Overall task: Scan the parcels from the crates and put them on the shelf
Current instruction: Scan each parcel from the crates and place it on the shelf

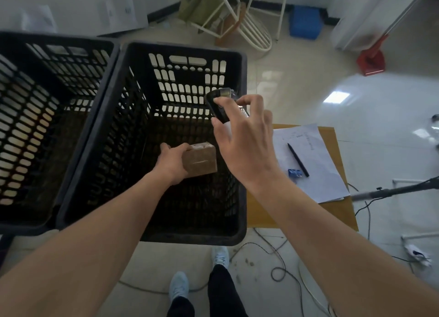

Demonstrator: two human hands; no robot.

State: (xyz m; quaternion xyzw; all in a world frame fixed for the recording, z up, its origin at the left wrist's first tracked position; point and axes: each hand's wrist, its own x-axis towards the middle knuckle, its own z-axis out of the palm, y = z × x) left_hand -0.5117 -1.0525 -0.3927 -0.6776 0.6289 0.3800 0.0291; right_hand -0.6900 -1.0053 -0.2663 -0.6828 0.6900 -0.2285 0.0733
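A person's left hand [171, 161] grips a small brown cardboard parcel [200, 160] inside the right-hand black crate [99, 136], near its right wall, while the right hand [247, 141], above the crate's right edge, closes around a dark handheld scanner [219, 104] pointing down toward the parcel

Crate [152, 136] is wide open on top (tall black walls all round), second crate [47, 126] jammed against its left.

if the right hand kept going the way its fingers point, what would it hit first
Probably the far wall of the crate. The right hand, holding the scanner, points forward and slightly left over the crate, though depth is unclear.
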